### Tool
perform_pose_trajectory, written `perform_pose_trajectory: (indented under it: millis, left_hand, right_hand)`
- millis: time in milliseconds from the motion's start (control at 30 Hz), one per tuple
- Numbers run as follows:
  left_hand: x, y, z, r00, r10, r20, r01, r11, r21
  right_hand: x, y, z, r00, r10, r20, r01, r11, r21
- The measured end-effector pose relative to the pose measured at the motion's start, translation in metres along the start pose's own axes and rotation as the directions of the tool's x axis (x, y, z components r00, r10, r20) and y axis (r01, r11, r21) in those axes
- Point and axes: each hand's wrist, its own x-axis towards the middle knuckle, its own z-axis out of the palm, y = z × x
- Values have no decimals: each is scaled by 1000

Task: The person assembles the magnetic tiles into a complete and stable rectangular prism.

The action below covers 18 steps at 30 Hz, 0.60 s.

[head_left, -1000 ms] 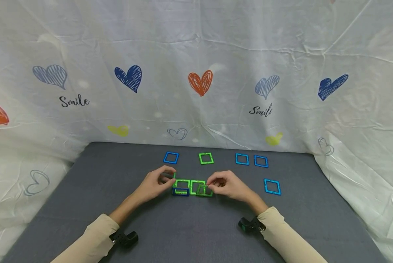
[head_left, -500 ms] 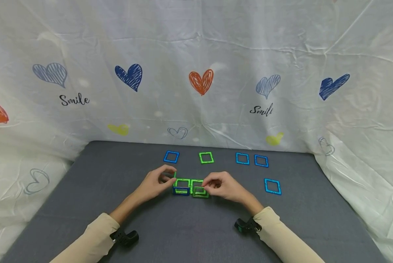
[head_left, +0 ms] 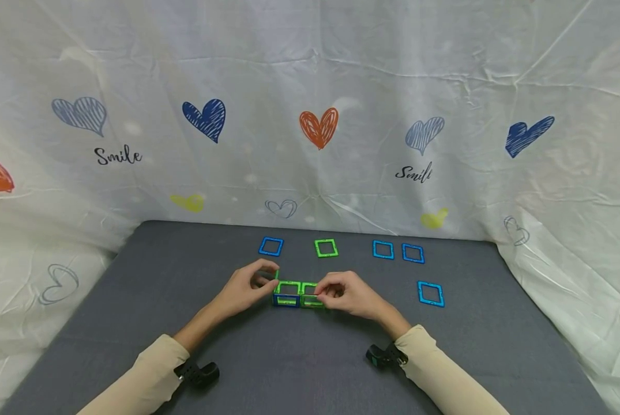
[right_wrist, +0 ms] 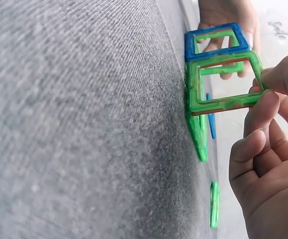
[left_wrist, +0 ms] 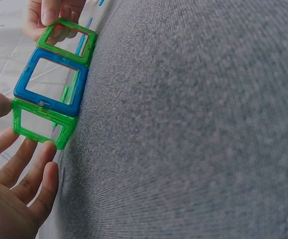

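Note:
Green and blue square magnetic tiles, open in the middle, form a low structure on the grey table. My left hand (head_left: 244, 288) holds an upright green tile (left_wrist: 39, 139) at its left end, thumb on one edge and fingertips on the opposite one. Beside that tile, a blue tile (left_wrist: 59, 105) stands along the front. With thumb and index finger my right hand (head_left: 352, 297) pinches another green tile (right_wrist: 223, 105) by its edge. This one stands upright right beside the blue tile. Behind the front pieces, green tiles lie flat, partly hidden by the right fingers.
Along the back of the grey table (head_left: 310, 369) lie a blue tile (head_left: 271, 253), a green tile (head_left: 326, 255) and two blue tiles (head_left: 383, 257). Another blue tile (head_left: 431, 304) lies at the right. A white curtain (head_left: 258, 86) printed with hearts hangs behind.
My right hand has moved left with its green tile, bringing it from right of the structure to the blue tile's side. The left hand has stayed at the left end.

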Motion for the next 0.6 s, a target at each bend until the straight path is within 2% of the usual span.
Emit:
perform_pose_trajectory:
  millis: [300,500,600]
  left_hand:
    - [0,2,3,1000,-6,-20,7,1000,16]
    - [0,0,2,1000,-3,-10,4,1000,15]
    - [-1,14,-1,1000,-9,-2,9,1000,5]
  right_hand:
    - [1,2,1,1000,10,-3,-10,1000,-11]
    - [2,2,2,1000,14,2,-14,1000,-11]
    - [2,2,2,1000,20,2,-19,1000,-5]
